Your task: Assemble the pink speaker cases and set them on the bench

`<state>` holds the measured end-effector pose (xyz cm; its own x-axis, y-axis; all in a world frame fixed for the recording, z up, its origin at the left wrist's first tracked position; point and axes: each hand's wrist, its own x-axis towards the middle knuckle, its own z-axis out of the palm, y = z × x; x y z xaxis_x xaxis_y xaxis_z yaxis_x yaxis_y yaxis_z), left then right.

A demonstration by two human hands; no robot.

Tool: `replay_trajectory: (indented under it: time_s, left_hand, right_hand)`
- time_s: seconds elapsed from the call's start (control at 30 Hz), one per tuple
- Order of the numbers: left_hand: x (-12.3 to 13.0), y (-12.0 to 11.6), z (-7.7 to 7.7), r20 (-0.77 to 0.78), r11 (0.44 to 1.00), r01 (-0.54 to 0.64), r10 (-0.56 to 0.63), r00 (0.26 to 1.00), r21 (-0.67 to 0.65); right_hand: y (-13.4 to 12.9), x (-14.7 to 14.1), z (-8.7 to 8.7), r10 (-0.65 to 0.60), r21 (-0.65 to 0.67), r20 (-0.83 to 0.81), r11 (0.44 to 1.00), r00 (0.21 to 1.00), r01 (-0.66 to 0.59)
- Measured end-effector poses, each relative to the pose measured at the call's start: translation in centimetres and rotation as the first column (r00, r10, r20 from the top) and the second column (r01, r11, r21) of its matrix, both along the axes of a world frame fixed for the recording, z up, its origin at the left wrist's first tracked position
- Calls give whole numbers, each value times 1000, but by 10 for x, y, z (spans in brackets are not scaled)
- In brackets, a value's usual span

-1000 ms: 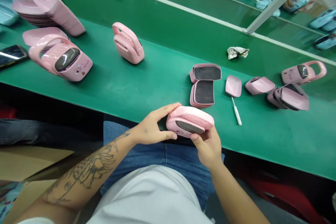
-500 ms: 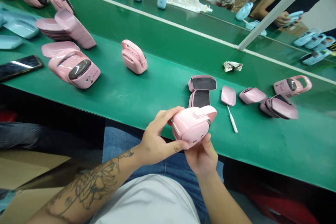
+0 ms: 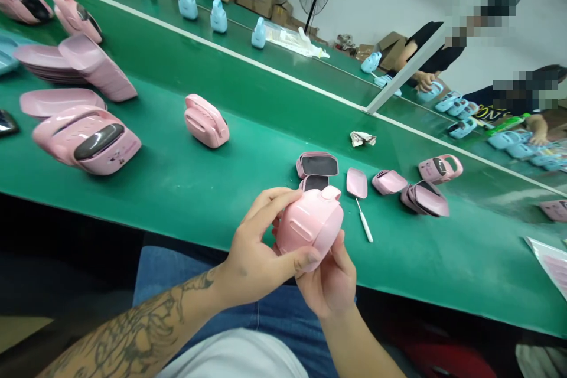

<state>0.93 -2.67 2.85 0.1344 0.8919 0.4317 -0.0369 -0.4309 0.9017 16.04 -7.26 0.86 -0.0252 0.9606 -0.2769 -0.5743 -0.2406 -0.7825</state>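
My left hand [image 3: 259, 248] grips a glossy pink plastic housing [image 3: 308, 225] from its left side, fingers over the top and thumb along the near face. From below and the right, my right hand [image 3: 330, 283] holds the same housing; some of its fingers are hidden behind it. The handle end of the housing points away from me. Just beyond it lie dark-lined pink shells [image 3: 318, 164], partly covered by the housing. To their right are a small pink cover [image 3: 357, 183] and a thin tool with a white handle [image 3: 365, 227].
A pink housing [image 3: 206, 121] stands left of centre. Farther left sit a larger pink housing [image 3: 95, 142] and stacked pink panels [image 3: 100, 65]. Pink covers [image 3: 425, 198] and crumpled paper [image 3: 363, 139] lie rightward. Beyond the white rail [image 3: 248, 60], co-workers handle blue housings [image 3: 429, 90].
Both hands have turned the pink housing so its ridged end faces me more and its handle points away. My view has tilted up and right, bringing a fan and more co-workers into sight.
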Motion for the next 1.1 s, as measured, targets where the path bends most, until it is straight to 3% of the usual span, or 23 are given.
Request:
replay_trajectory:
  time_s: [0.13, 0.23, 0.33, 0.4, 0.47, 0.53, 0.63, 0.77, 0.87, 1.0, 1.1]
  left_hand:
    - [-5, 7, 0, 26, 997, 46, -48, 998, 69]
    - [-7, 32, -9, 38, 996, 49, -52, 998, 70]
    - [-2, 79, -21, -177, 998, -59, 52, 983, -33]
    - [6, 113, -28, -342, 990, -125, 95, 935, -67]
    - [17, 143, -36, -382, 992, -121, 94, 919, -45]
    - [27, 162, -47, -368, 996, -94, 90, 926, 5]
    - [32, 173, -65, -362, 993, -75, 102, 927, 89]
    - [27, 170, -77, -416, 988, 1, 64, 907, 154]
    - [27, 167, -76, -458, 985, 61, 18, 889, 158]
    - [32, 165, -73, -484, 986, 97, -19, 875, 137]
    - [33, 163, -74, -487, 987, 109, -38, 872, 119]
  right_hand:
    - [4, 4, 4, -34, 78, 89, 997, 995, 27]
    - [35, 29, 20, -161, 196, 261, 974, 952, 111]
    - [110, 73, 44, -294, 274, 441, 944, 848, 184]
    - [175, 102, 58, -347, 265, 650, 937, 676, 226]
    - [238, 124, 63, -353, 228, 730, 933, 585, 278]
    - [287, 136, 57, -353, 200, 795, 920, 493, 336]
    - [330, 140, 33, -355, 196, 873, 883, 334, 426]
    - [345, 140, 3, -313, 194, 930, 863, 192, 467]
    - [335, 148, 0, -298, 222, 947, 874, 118, 432]
    - [288, 159, 19, -274, 248, 961, 918, 42, 311]
    - [242, 158, 29, -145, 134, 986, 983, 81, 130]
